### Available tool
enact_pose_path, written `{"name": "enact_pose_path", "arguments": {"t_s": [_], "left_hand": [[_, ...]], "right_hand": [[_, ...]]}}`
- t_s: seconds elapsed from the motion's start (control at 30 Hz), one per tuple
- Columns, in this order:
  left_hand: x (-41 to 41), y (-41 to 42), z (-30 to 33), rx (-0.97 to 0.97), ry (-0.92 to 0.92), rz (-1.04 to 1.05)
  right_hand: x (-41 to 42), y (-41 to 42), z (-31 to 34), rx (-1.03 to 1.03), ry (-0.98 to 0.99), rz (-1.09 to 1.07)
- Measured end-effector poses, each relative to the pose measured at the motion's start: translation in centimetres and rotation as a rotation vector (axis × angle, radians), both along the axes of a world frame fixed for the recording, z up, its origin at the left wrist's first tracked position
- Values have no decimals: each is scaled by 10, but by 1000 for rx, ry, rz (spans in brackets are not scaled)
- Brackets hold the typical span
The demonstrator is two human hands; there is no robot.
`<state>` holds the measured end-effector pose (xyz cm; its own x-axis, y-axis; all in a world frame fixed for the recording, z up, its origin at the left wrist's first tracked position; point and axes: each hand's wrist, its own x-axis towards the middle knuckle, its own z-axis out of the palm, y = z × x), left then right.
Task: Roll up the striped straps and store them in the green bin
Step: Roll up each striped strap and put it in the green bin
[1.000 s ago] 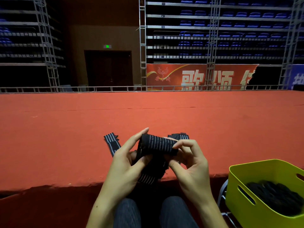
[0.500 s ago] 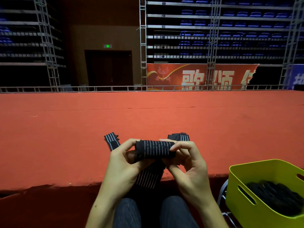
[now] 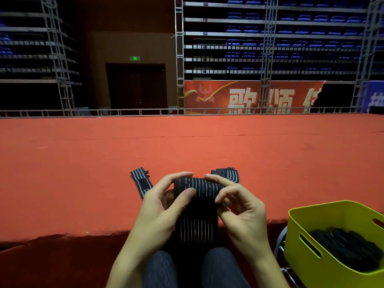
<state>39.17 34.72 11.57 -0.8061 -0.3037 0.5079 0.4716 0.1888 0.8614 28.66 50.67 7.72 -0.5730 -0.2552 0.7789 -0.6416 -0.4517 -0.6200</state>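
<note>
Left hand (image 3: 160,213) grasps the left end of the partly rolled striped strap (image 3: 197,191), thumb laid across the front of the roll, fingers curled over its top. Right hand (image 3: 243,213) pinches the right end, index finger on top, remaining fingers curled beneath. Roll held between both hands, above the lap, at the near edge of the red stage floor (image 3: 83,173)

Unrolled tail (image 3: 196,227) hangs straight down from the roll between the knees.

Judgement, step in hand: winding. To do it well, keep the tail taut and square to the roll so the edges stack flush; turn with both thumbs evenly, else the roll cones to one side. Keep pressure on the ends until the tail is fully taken up.

Strap: black, elastic-looking, thin pale lengthwise stripes; soft, likely to spring loose if released.

Beyond the hands: one loose strap (image 3: 141,181) lying flat just past the left hand, another bunched strap (image 3: 226,174) just past the right. Green bin (image 3: 307,256) low to the right of the right hand, already holding dark straps (image 3: 349,248)
</note>
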Motion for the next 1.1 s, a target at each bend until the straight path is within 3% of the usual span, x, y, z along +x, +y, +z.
{"name": "enact_pose_path", "arguments": {"t_s": [0.2,0.3,0.57,0.77,1.1], "left_hand": [[1,-5,-5,-3,-39,-32],[-1,-8,-6,-45,-24,-11],[0,-12,-8,-14,-53,-70],[-3,-10,-7,-7,-103,38],[-1,-10,-6,15,-24,-10]], "right_hand": [[-4,5,2,78,-160,66],[-4,3,3,189,-220,-12],[-1,1,3,227,-164,18],[0,3,2,253,-148,0],[-1,4,2,291,-154,22]]}}
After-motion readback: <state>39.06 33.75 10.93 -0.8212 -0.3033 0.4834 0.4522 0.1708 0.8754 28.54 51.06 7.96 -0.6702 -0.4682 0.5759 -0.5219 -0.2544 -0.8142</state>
